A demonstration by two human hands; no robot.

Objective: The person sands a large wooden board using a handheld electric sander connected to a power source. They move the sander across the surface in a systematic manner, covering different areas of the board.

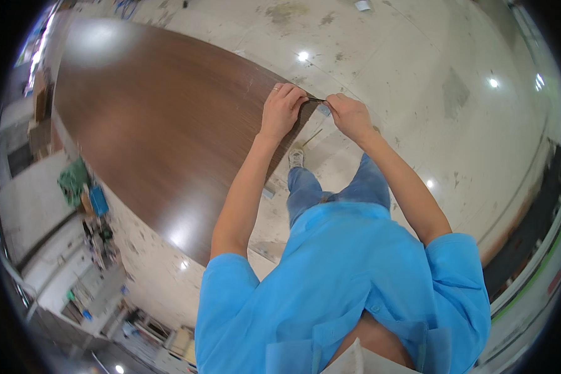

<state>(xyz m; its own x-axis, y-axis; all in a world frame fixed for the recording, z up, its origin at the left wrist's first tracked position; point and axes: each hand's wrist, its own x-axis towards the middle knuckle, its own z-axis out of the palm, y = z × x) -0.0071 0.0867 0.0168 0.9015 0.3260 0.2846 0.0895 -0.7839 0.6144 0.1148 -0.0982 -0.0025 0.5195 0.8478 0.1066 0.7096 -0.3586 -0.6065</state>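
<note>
A worker's left hand (283, 107) and right hand (349, 116) pinch a short, dark strip (316, 100) between them at the far right corner of a broad brown panel (149, 118). Fingers of both hands are closed on the strip's ends; how firmly, the view cannot tell. The strip lies level with the hands, its long axis running nearly straight from one to the other, about equally near each. Whether it touches the panel's corner is too small to tell.

The left hand is nearer the panel, set over its surface just inside the corner, while the right hand is out past the edge, above the pale floor (417, 124). From that corner the panel's right edge slants back toward the worker, passing under the left forearm; its far edge runs off to the left.

Floor stretches beyond the far edge and away to the right. A thin stick (313, 138) lies near a shoe (297, 157). Past the panel's left side sit a green bag (73, 177) and a blue box (98, 201).
</note>
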